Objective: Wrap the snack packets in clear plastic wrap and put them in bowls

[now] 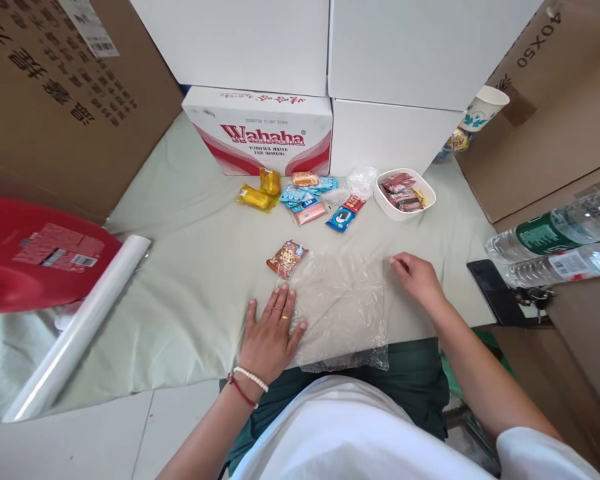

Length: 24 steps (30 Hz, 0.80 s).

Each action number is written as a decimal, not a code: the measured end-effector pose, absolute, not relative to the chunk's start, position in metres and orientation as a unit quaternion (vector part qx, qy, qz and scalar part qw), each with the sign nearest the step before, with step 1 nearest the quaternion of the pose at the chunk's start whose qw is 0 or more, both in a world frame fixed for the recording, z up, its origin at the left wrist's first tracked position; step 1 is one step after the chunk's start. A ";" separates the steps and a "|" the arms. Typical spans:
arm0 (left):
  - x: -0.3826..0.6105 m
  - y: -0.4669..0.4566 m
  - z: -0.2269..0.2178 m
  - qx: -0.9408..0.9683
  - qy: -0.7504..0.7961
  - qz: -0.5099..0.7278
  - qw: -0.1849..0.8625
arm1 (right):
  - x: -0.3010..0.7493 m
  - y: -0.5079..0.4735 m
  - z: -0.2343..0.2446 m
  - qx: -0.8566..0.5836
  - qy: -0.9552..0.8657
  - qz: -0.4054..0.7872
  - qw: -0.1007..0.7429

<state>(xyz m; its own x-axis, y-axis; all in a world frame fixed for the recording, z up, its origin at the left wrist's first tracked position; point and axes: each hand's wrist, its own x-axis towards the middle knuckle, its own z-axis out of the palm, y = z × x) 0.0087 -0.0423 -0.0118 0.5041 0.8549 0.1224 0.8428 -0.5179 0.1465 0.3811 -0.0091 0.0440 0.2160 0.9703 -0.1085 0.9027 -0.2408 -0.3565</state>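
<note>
A sheet of clear plastic film point(343, 307) lies spread on the cloth-covered table in front of me, its near edge hanging over toward my lap. My left hand point(270, 330) rests flat with fingers spread along the film's left side. At the film's upper right corner, my right hand point(417, 277) is closed, thumb and fingers pinched on the film's edge. A brown wrapped snack point(287, 259) lies by the film's upper left corner, just beyond my left fingertips.
Behind lie yellow-wrapped snacks point(257, 197), blue packets point(297, 195), crumpled film point(361, 181) and a white bowl point(394, 212) of wrapped snacks. A Wahaha carton point(265, 137) blocks the back. A film roll point(80, 327) and red basin point(45, 253) are left; bottles point(565, 230) and a phone point(493, 287) right.
</note>
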 end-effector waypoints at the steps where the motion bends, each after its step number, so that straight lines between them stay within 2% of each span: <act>1: 0.010 -0.043 -0.011 0.866 0.492 0.088 0.037 | 0.379 0.010 0.050 -0.766 -0.624 0.132 0.086; 4: 0.012 -0.042 -0.009 0.864 0.494 0.083 0.042 | 0.364 0.076 0.059 -0.752 -0.650 0.098 0.053; 8: 0.011 -0.041 -0.011 0.865 0.493 0.090 0.037 | 0.344 0.151 0.058 -0.720 -0.692 0.041 -0.030; 11: 0.009 -0.042 -0.012 0.863 0.493 0.106 0.033 | 0.338 0.180 0.056 -0.707 -0.705 0.034 -0.048; 16: 0.008 -0.042 -0.011 0.861 0.488 0.139 0.046 | 0.339 0.172 0.058 -0.707 -0.705 0.007 -0.059; 20: 0.008 -0.042 -0.009 0.852 0.495 0.154 0.075 | 0.352 0.139 0.065 -0.720 -0.692 -0.037 -0.037; 24: 0.007 -0.041 -0.010 0.852 0.492 0.159 0.080 | 0.366 0.122 0.070 -0.714 -0.697 -0.008 -0.061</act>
<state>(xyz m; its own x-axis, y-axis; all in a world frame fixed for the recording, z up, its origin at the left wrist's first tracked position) 0.0074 -0.0413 -0.0099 0.4645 0.8644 0.1925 0.8136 -0.5024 0.2928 0.3656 0.1222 0.0702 0.0284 0.9968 -0.0741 0.9949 -0.0209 0.0990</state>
